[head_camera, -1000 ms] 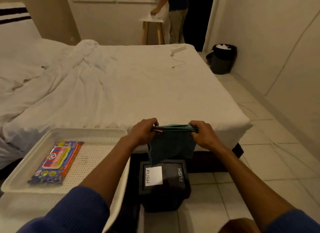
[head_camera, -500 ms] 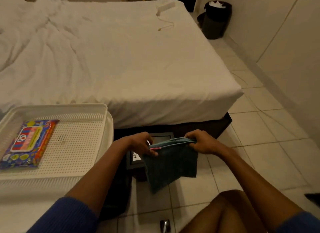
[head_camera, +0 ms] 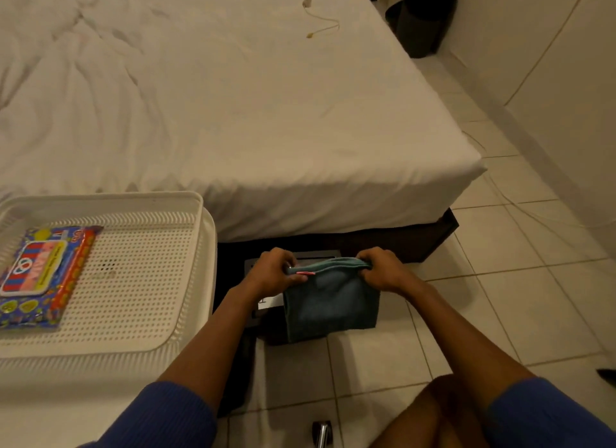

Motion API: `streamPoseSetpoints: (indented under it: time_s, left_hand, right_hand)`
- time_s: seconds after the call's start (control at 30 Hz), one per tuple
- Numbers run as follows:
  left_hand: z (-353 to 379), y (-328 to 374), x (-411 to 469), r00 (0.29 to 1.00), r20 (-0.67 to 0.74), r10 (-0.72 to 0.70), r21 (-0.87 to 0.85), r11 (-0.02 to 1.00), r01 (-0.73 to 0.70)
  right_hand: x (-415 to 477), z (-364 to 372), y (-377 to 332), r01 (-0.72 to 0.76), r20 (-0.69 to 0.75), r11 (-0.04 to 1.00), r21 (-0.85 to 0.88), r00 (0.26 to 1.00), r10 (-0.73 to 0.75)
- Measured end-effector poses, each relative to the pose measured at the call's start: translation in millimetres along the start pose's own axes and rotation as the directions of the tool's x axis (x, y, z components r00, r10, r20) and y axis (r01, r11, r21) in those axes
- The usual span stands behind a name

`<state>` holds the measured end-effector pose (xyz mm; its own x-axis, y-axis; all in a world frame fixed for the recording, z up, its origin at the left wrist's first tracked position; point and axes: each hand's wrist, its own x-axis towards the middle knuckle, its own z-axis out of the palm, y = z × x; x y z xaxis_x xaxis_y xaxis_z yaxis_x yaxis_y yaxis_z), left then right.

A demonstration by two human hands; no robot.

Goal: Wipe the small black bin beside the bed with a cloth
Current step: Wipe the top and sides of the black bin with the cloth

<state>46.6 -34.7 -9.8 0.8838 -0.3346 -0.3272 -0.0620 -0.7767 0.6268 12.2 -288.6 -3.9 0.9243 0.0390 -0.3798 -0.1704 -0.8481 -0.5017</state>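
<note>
Both hands, left hand [head_camera: 271, 274] and right hand [head_camera: 383, 270], pinch a folded teal cloth [head_camera: 330, 306] taut over the small black plastic bin [head_camera: 266, 324], seemingly readying a wipe.

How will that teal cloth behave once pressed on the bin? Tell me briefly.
The teal cloth hangs limp from both hands, so it is probably floppy and should drape over the small black bin. It sags without strain from fingers pinching its top edge, so it is likely light. Being folded double, it may bunch or slide unless held flat.
</note>
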Motion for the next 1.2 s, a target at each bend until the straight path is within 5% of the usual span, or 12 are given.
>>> streamPoseSetpoints:
  time_s: [0.23, 0.4, 0.57, 0.7, 1.2]
  left_hand:
    - [19, -16, 20, 0.978, -0.208, -0.012, -0.038, 0.999, 0.004]
    - [45, -43, 6, 0.938, -0.337, 0.085, 0.139, 0.989, -0.039]
    - [87, -69, -18, 0.925, -0.377, 0.042, 0.239, 0.970, 0.053]
    - [101, -76, -21, 0.903, -0.427, -0.051, 0.154, 0.980, 0.128]
    - [91, -89, -4, 0.910, -0.413, 0.040, 0.270, 0.960, 0.080]
  right_hand:
    - [22, 28, -3, -0.095, -0.199, 0.994, 0.056, 0.974, 0.105]
    - [5, 78, -11, -0.026, -0.406, 0.999, -0.045, 0.914, 0.006]
    - [-3, 134, -18, 0.178, -0.271, 0.971, -0.162, 0.938, -0.217]
    - [1, 148, -18, 0.195, -0.241, 0.957, -0.215, 0.939, -0.245]
    - [-3, 164, -31, 0.114, -0.302, 0.977, -0.182, 0.939, -0.165]
